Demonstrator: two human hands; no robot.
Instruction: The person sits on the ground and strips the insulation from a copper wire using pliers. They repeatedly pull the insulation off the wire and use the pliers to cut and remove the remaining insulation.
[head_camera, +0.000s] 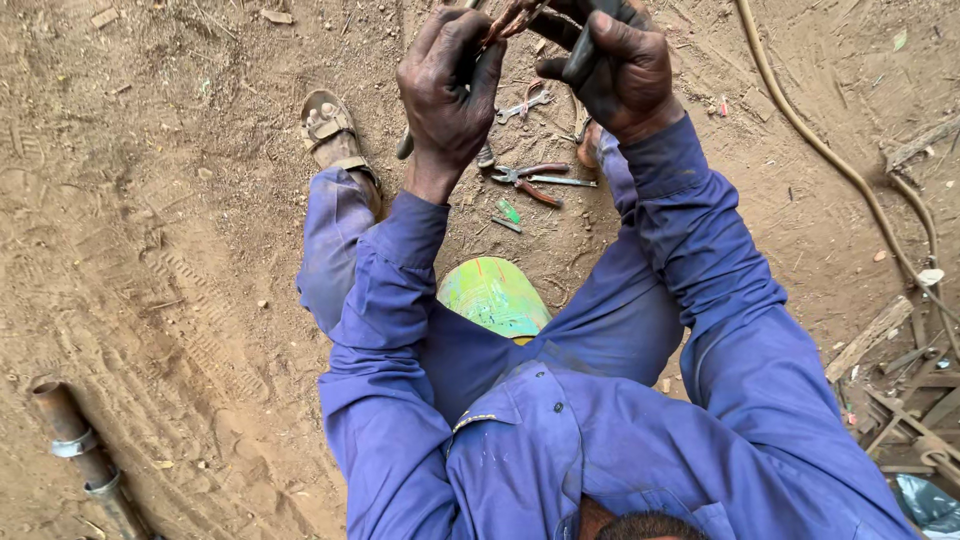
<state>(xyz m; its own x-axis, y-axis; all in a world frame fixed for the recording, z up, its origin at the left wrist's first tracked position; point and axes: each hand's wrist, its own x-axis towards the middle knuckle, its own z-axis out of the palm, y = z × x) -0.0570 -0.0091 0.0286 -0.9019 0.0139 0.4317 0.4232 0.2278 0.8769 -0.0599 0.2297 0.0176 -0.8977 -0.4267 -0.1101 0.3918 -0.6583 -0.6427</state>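
I sit on a green painted drum in blue overalls, both arms raised in front of me. My left hand is closed around a thin copper-coloured wire bundle near the top edge. My right hand grips a dark tool handle pressed against the same wire. The wire's upper end runs out of view. Both hands are dark with grime.
Pliers with red handles, another small tool and green scraps lie on the dirt between my sandalled feet. A hose runs along the right, scrap metal sits at right, a rusty pipe at lower left.
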